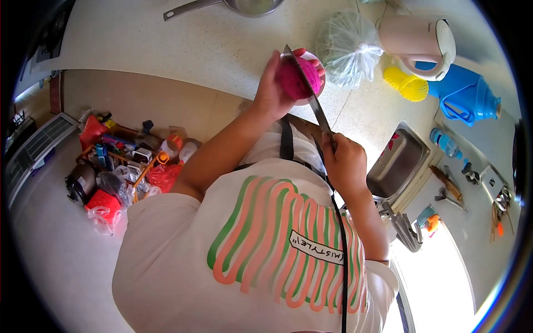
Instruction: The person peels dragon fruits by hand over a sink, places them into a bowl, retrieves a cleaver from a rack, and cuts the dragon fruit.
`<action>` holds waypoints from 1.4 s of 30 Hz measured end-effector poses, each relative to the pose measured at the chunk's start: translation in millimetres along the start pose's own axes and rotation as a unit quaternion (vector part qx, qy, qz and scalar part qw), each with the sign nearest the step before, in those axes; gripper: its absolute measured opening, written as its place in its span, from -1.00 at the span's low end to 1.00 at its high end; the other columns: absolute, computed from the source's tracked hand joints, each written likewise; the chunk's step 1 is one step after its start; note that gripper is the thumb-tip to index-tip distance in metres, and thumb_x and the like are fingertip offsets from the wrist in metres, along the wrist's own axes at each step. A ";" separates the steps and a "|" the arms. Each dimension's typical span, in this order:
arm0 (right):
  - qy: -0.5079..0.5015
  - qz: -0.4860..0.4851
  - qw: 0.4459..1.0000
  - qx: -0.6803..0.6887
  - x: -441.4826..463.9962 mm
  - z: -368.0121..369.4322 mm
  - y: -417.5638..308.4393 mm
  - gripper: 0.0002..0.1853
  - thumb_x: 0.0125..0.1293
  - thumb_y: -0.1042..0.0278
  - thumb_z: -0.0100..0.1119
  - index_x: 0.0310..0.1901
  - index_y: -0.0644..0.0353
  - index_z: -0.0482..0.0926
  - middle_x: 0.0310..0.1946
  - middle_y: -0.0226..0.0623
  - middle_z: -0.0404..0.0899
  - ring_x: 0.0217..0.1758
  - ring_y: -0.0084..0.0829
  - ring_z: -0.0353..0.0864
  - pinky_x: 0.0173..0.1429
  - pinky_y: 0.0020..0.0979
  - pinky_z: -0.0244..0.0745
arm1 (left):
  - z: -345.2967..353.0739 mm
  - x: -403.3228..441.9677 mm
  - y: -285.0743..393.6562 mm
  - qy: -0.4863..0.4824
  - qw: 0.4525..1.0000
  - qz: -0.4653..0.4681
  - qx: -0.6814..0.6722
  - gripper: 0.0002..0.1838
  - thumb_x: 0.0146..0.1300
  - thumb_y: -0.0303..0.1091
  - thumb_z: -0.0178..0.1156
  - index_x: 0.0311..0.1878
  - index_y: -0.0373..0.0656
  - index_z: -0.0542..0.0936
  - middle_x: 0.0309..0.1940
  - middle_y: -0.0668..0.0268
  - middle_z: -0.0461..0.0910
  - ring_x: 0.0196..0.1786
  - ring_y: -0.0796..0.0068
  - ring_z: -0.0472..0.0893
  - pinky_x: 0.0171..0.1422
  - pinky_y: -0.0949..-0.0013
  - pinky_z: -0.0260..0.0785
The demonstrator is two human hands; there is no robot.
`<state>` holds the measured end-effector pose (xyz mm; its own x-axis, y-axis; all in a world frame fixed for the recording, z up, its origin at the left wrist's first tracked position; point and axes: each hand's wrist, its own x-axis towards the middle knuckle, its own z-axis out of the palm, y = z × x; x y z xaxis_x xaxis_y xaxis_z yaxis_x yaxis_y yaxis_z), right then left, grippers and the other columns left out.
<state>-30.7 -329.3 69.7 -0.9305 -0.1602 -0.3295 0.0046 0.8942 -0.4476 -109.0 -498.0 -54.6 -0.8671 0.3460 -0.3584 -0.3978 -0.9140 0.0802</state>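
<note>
My left hand (pixel 271 89) is wrapped round a peeled, magenta red dragon fruit (pixel 292 79), its fingers curled up over the far side. In my right hand (pixel 345 164) is the handle of a knife (pixel 320 112). The long blade lies across the fruit's right side, its tip pointing away from me past the fruit's far edge. How deep the blade sits in the flesh I cannot tell. Behind and below the fruit shows the pale rim of a bowl (pixel 320 89), mostly hidden by the fruit and my fingers.
On the counter (pixel 166 50) stand a saucepan (pixel 252 5), a knotted clear plastic bag (pixel 350 50), a pink kettle (pixel 408 39), a yellow item (pixel 408 83) and a blue thermos (pixel 469 94). A steel sink (pixel 397 164) is at right. Cluttered goods (pixel 130 161) sit on the floor at left.
</note>
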 end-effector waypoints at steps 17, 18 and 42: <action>-0.033 0.032 0.997 0.062 -1.2 -16.9 -8.9 -0.70 0.36 0.34 0.20 -0.51 0.25 0.45 -0.61 -0.03 0.50 -0.52 0.06 0.53 -0.42 -0.06 0.40 | -19.9 4.1 6.8 -0.090 0.994 -0.049 0.024 -0.13 0.26 0.44 0.06 0.47 0.05 0.30 0.35 0.04 0.38 0.45 0.01 0.32 0.58 -0.24 0.02; -0.029 0.029 0.998 0.046 -2.2 -16.2 -9.1 -0.70 0.36 0.34 0.20 -0.51 0.25 0.45 -0.60 -0.04 0.50 -0.53 0.06 0.54 -0.42 -0.07 0.41 | -16.3 3.8 7.3 -0.086 0.995 -0.055 0.008 -0.11 0.26 0.48 0.00 0.47 0.05 0.31 0.36 0.03 0.38 0.45 0.00 0.32 0.59 -0.28 -0.02; -0.156 0.271 0.907 0.282 9.3 -52.7 -0.6 -0.61 0.45 0.20 0.15 -0.45 0.36 0.53 -0.75 -0.36 0.42 -0.77 -0.59 0.38 -0.63 -0.48 0.29 | -19.1 10.5 3.0 -0.056 0.977 -0.160 -0.127 -0.04 0.22 0.54 -0.04 0.46 -0.04 0.35 0.46 0.20 0.34 0.54 0.09 0.23 0.55 -0.09 0.13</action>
<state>-58.6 -309.3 110.8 -0.5871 0.0506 -0.8079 0.6995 0.5341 -0.4749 -113.6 -501.2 -75.9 -0.7429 0.6314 -0.2224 -0.5796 -0.7729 -0.2582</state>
